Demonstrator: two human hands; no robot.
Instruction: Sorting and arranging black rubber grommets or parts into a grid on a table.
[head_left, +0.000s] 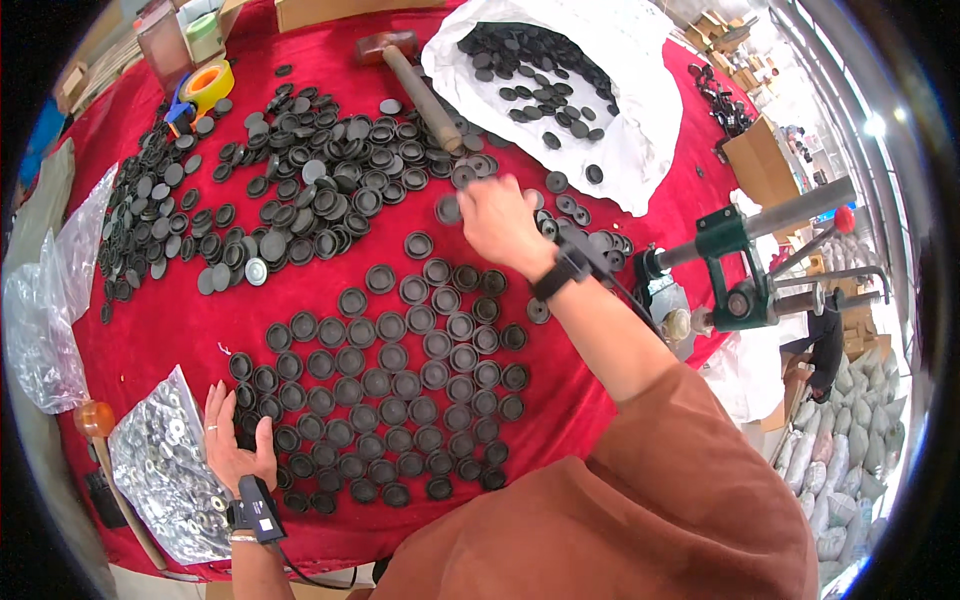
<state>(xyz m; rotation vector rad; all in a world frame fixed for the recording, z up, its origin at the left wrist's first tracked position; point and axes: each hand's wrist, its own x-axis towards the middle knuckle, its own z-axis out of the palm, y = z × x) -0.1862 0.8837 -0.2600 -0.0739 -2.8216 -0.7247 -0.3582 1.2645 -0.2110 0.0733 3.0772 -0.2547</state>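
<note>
My left hand [238, 442] lies with fingers stretched and thumb apart at the left edge of many round black caps [393, 356], which are spread side by side, hollow side up, on the red cloth. Its palm side touches or nearly touches the outermost caps. My right hand [500, 224] is over the far side, slightly blurred, its fingers curled; a round black cap [448, 209] shows at the fingertips and seems pinched there. A heap of loose caps [310, 180] lies to its left, and more flat black discs [600, 241] lie under and beside it.
A mallet [423, 101] lies beyond the heap, beside a white sack [640, 120] of black discs. A green hand press [735, 250] stands at right. Yellow tape [208, 86] sits far left; a clear bag [172, 470] of metal parts and another mallet [97, 422] lie near left.
</note>
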